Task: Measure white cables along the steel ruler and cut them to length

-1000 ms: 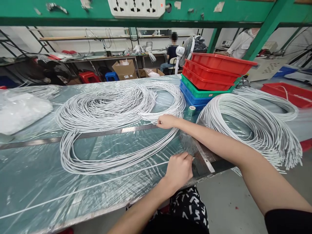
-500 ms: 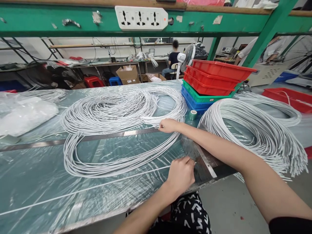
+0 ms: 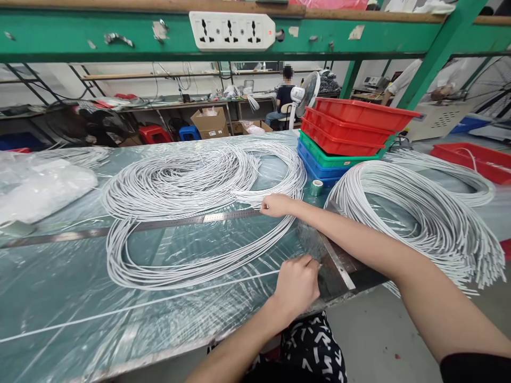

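Note:
My left hand point(image 3: 297, 284) is closed near the front edge of the table, its fingers wrapped round a white cable point(image 3: 167, 296). That cable runs nearly straight across the table to the left edge of the view. A short tip seems to show beyond my fingers. Farther forward, my right hand point(image 3: 276, 205) is closed at the right end of a steel ruler point(image 3: 223, 216), against a coil of white cables point(image 3: 179, 181). Its fingertips hide what they pinch. A thinner loop of white cables point(image 3: 191, 274) lies between my two hands and the left side.
Stacked red, green and blue trays point(image 3: 347, 127) stand behind a roll of green tape point(image 3: 316, 187). Another cable coil point(image 3: 415, 223) hangs over the table edge at right. A clear plastic bag point(image 3: 48, 183) lies at left. Across the room a person point(image 3: 284, 96) sits beside a fan.
The view has shifted very slightly. The far left part of the straight cable lies a little higher in the picture. Both hands have kept their places and closed shape.

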A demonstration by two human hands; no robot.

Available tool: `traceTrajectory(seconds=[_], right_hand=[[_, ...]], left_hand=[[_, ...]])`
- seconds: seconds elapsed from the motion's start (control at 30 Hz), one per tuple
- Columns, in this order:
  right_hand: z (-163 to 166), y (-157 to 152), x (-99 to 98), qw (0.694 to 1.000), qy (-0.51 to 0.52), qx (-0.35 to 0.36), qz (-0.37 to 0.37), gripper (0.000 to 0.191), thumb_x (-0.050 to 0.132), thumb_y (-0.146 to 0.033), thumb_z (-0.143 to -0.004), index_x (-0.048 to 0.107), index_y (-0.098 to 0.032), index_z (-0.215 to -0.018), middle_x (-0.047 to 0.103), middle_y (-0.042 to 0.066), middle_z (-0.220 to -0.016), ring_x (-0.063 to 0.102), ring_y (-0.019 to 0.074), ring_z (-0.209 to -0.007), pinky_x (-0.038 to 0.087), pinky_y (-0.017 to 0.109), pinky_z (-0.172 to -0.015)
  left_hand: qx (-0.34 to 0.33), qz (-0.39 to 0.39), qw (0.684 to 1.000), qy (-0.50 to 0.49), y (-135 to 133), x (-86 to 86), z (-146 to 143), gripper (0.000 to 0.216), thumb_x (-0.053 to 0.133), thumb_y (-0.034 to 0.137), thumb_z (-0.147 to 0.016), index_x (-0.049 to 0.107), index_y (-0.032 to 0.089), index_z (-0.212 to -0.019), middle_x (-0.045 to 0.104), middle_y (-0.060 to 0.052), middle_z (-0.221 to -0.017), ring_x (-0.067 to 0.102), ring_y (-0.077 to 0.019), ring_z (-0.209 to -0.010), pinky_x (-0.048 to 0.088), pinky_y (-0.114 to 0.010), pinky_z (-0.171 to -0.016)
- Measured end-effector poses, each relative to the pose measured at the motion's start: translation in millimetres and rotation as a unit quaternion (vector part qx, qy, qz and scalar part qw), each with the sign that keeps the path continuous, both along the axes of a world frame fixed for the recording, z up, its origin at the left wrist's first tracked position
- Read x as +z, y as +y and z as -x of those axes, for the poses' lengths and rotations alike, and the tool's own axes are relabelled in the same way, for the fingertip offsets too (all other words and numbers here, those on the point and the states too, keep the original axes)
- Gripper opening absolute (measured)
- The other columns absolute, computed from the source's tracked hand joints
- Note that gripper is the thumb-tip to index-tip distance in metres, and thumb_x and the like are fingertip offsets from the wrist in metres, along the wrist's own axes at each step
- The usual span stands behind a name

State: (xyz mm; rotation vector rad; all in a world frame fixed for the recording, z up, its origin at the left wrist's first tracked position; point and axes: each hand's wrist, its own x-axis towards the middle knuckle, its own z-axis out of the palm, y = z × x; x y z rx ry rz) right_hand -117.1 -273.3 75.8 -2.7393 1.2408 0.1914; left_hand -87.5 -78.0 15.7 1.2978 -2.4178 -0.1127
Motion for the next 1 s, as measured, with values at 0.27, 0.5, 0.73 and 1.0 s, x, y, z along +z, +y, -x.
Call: traceTrajectory(seconds=[0.27, 0.5, 0.73, 1.0], right_hand=[[0.7, -0.7, 0.1, 1.000, 0.000, 0.007, 0.004, 0.029, 0.050, -0.034, -0.093, 0.074, -0.017, -0.094, 0.072, 0.008, -0.092, 0.064, 0.0195, -0.082, 0.033, 0.027, -0.060], [2.0, -3.6, -4.1, 1.000, -0.004, 0.012, 0.000, 0.029, 0.050, -0.036, -0.094, 0.074, -0.018, -0.092, 0.072, 0.007, -0.089, 0.063, 0.0195, -0.078, 0.031, 0.027, -0.058], [1.4, -2.2, -2.3, 1.000, 0.003, 0.011, -0.002, 0.030, 0.051, -0.037, -0.094, 0.073, -0.018, -0.089, 0.072, 0.007, -0.089, 0.063, 0.0198, -0.081, 0.031, 0.027, -0.059], [1.3, -5.0, -6.9, 1.000, 0.002, 0.017, 0.003, 0.031, 0.050, -0.037, -0.093, 0.074, -0.018, -0.090, 0.072, 0.007, -0.087, 0.063, 0.0202, -0.079, 0.030, 0.029, -0.057]], left_hand=[[-0.004, 0.002, 1.000, 0.009, 0.1, -2.0, 0.2, 0.021, 0.046, 0.013, -0.092, 0.058, 0.017, -0.075, 0.059, -0.001, -0.073, 0.058, -0.0165, -0.064, 0.033, -0.031, -0.055], [-0.007, 0.002, 1.000, 0.012, -0.3, -1.9, 0.9, 0.022, 0.045, 0.013, -0.093, 0.058, 0.017, -0.076, 0.058, -0.002, -0.073, 0.057, -0.0164, -0.064, 0.032, -0.031, -0.054], [-0.002, -0.007, 1.000, 0.009, 0.6, 1.2, 1.2, 0.023, 0.044, 0.014, -0.093, 0.060, 0.017, -0.077, 0.059, -0.002, -0.075, 0.059, -0.0166, -0.066, 0.033, -0.031, -0.055], [0.001, -0.005, 1.000, 0.006, 0.9, 0.6, 1.7, 0.023, 0.046, 0.015, -0.094, 0.060, 0.017, -0.076, 0.059, -0.002, -0.073, 0.058, -0.0163, -0.065, 0.031, -0.032, -0.053]])
